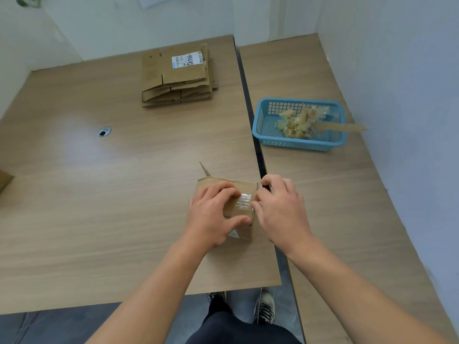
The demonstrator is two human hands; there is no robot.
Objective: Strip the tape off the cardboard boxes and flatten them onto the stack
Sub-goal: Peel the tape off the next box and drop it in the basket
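Two bare forearms rise from the bottom edge of the frame and converge just right of centre. The left hand (211,214) lies palm down and grips a small brown cardboard box (234,212), fingers curled over its top and thumb pressed on the near face. The right hand (280,209), also palm down, curls its fingers at the box's right end, thumb tip close to the left fingertips. Whether it pinches anything cannot be told.

Brown cardboard box (239,194) with glossy clear tape (243,201); brown flattened stack (177,75) bearing a white printed label (187,59); blue lattice basket (299,124); light woodgrain tables (99,194)
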